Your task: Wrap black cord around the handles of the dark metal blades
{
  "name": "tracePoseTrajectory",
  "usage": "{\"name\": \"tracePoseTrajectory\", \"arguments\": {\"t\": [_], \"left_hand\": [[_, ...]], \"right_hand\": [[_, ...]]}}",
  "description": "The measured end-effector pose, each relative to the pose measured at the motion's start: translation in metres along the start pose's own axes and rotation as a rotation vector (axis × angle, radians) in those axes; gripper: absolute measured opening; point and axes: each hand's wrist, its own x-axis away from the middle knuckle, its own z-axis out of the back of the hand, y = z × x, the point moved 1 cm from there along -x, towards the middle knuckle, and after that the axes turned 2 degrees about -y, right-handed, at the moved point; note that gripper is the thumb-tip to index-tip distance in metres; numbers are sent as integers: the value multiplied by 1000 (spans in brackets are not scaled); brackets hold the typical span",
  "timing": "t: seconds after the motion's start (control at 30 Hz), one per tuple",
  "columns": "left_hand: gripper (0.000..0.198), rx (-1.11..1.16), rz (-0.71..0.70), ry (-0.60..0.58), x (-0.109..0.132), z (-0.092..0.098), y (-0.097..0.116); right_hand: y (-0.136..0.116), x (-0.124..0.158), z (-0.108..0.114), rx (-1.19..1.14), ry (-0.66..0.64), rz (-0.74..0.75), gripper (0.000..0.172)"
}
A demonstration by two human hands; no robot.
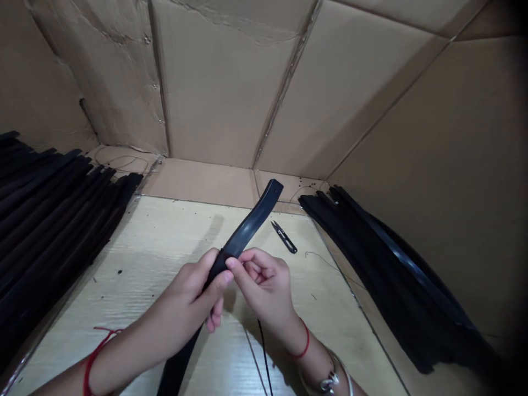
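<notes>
A long, glossy black strip [249, 225] runs diagonally from the bottom of the view up toward the back of the table, its far end raised and slightly curved. My left hand [198, 291] is wrapped round its middle, thumb on top. Just to the right, my right hand [262, 280] pinches at the strip's edge with thumb and index finger, beside the left thumb; any small item between those fingertips is too small to make out. A thin black cord [264, 352] hangs below my right hand. Small black thread snips [284, 237] lie on the table beyond it.
Many black strips are piled on the left [53, 220], and another bundle of black strips [371, 264] lies along the right side. Cardboard walls [223, 82] enclose the back and sides of the pale table [165, 231]. Loose thread and dark specks are scattered about.
</notes>
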Motion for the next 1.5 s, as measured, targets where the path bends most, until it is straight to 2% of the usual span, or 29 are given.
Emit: {"name": "tracePoseTrajectory", "arguments": {"t": [0.1, 0.23, 0.33, 0.43, 0.53, 0.63, 0.67, 0.77, 0.8, 0.87, 0.9, 0.93, 1.0, 1.07, 1.13, 1.33, 1.4, 1.5], "left_hand": [[30, -109, -12, 80, 0, 0, 1], [34, 19, 5, 100, 1, 1, 3], [36, 108, 9, 100, 3, 3, 5], [35, 223, 13, 50, 4, 2, 6], [31, 405, 28, -59, 4, 1, 4], [29, 625, 55, -225, 4, -1, 0], [30, 706, 52, -298, 3, -1, -2], [32, 947, 61, -520, 2, -2, -10], [30, 1008, 87, -582, 1, -2, -12], [35, 1055, 182, -652, -2, -3, -17], [46, 1022, 237, -677, -4, -3, -18], [58, 958, 277, -667, -5, -4, -18], [69, 779, 289, -542, -7, -4, -16], [54, 619, 221, -338, -7, -3, -10], [35, 524, 171, -225, -6, -2, -2], [34, 532, 171, -304, 2, 5, 10], [35, 593, 170, -347, 2, 5, 7], [38, 658, 186, -374, -1, 3, 2]], "right_hand": [[-1, -2, 4, 88, -53, 94, 18], [-4, -5, 12, 259, -111, 297, 5], [-6, -5, 14, 312, -112, 384, 8], [-7, -3, 13, 313, -83, 444, 11], [-8, -3, 11, 259, -73, 441, 13], [-5, -2, 10, 70, -114, 293, 6], [-3, -2, 9, -6, -142, 225, 10], [0, 0, 7, -165, -243, 83, 39], [1, 0, 6, -186, -256, 58, 40], [1, 1, 5, -205, -237, 18, 34], [1, 1, 4, -211, -213, -3, 30], [0, 1, 4, -212, -189, -25, 28], [-1, -1, 4, -176, -148, -75, 27], [-3, -4, 6, -103, -126, -118, 29], [-6, -7, 11, -58, -159, -164, 28], [-10, -12, 24, -214, -282, -242, 29], [-10, -11, 23, -267, -332, -226, 29], [-12, -9, 21, -183, -348, -131, 24]]}}
